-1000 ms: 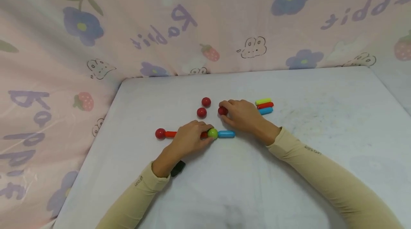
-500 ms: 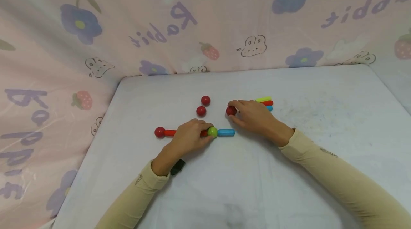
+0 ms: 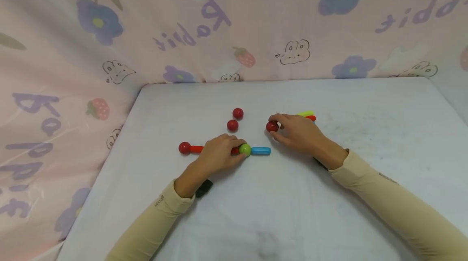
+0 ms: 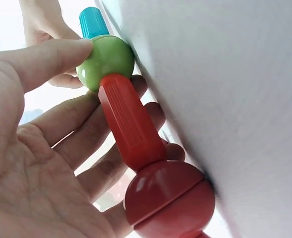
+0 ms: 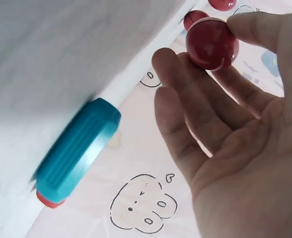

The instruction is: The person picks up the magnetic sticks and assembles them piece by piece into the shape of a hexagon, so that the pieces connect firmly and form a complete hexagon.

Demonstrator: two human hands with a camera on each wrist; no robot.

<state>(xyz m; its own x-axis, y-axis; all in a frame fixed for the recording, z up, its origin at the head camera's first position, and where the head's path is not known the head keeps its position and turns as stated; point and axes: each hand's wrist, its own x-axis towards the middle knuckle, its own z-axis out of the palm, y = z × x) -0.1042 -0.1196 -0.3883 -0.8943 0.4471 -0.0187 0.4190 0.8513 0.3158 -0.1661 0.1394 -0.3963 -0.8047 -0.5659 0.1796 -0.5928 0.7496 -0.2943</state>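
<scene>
My left hand (image 3: 219, 155) pinches a green ball (image 3: 245, 150) between thumb and fingers. That ball belongs to a straight chain lying on the table: a blue rod (image 3: 261, 151) extends to its right, and a red ball (image 3: 184, 148) ends the chain at the left. The left wrist view shows a ribbed red rod (image 4: 131, 121) joining the green ball to another red ball (image 4: 170, 201), which the hand hides in the head view. Farther right, my right hand (image 3: 300, 133) pinches a loose red ball (image 3: 272, 127) by its fingertips, apart from the chain.
Two loose red balls (image 3: 232, 125) lie behind the chain. Past the right hand are a yellow rod (image 3: 305, 113), a red rod (image 3: 311, 118) and a blue rod (image 5: 79, 151), partly hidden in the head view. A patterned curtain (image 3: 263, 21) hangs behind the white table (image 3: 274, 220).
My right hand has moved right with the red ball, away from the two loose balls, and covers more of the loose rods. The left hand keeps its hold on the green ball.
</scene>
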